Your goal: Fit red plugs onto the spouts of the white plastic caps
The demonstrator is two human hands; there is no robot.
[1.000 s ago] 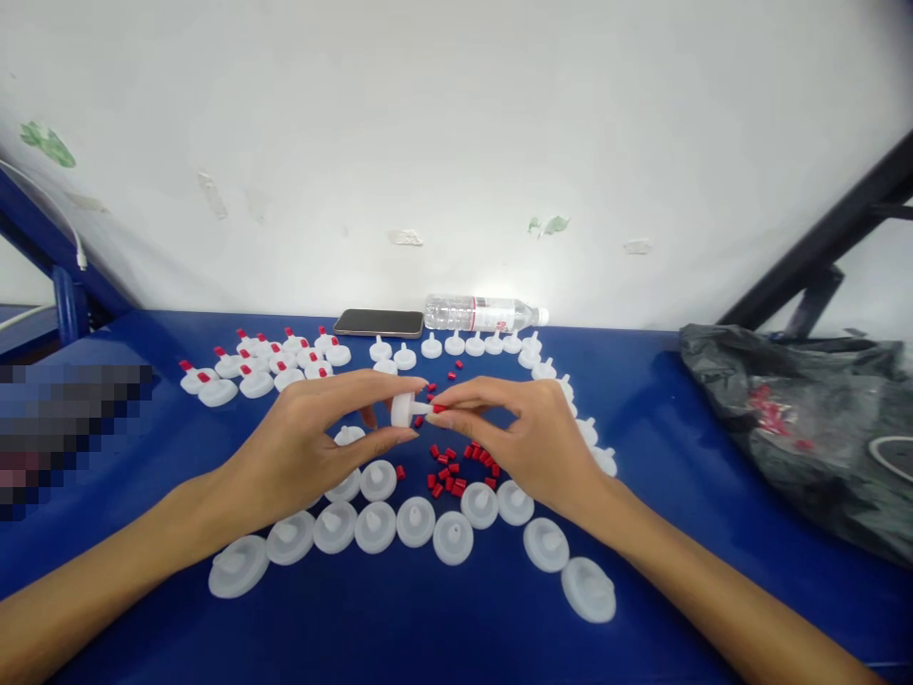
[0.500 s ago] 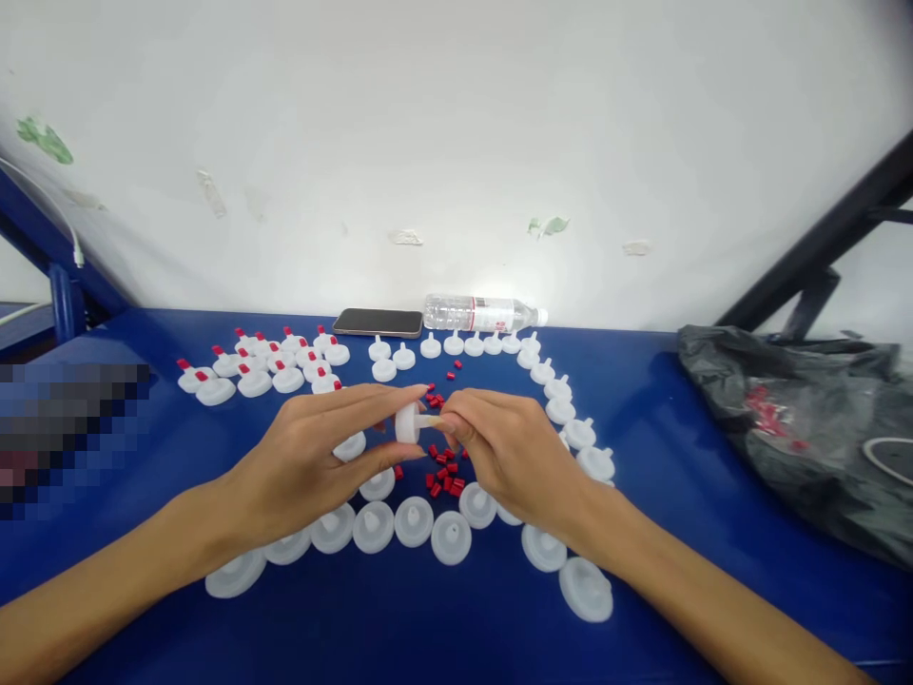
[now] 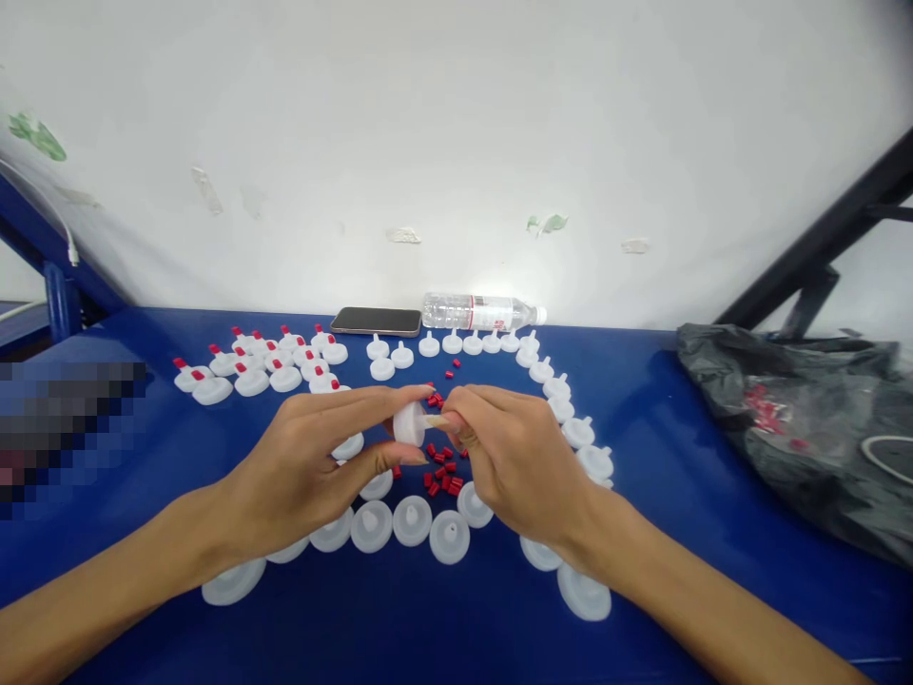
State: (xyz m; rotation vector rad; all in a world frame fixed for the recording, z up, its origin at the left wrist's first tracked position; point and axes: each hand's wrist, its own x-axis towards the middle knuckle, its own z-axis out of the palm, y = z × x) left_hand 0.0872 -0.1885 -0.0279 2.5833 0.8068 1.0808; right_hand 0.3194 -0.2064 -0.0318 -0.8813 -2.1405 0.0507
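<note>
Between the thumb and fingers of my left hand a white plastic spout cap is held on its side, its thin spout pointing right. The fingers of my right hand are closed in a pinch around the spout's tip; whether a small red piece sits there is hidden. Below and behind the hands lie loose small red tip caps. More white spout caps stand in a ring around them, spouts up. At the left is a cluster of white spout caps with red tips.
A phone and a clear plastic bottle lie along the wall. At the right a dark plastic bag holds a clear bag with red pieces. Blue table surface lies in front; dark frame bars rise at the right.
The held spout cap has turned slightly, its disc now facing more toward me. My right hand has shifted a little and stays closed at the spout's tip.
</note>
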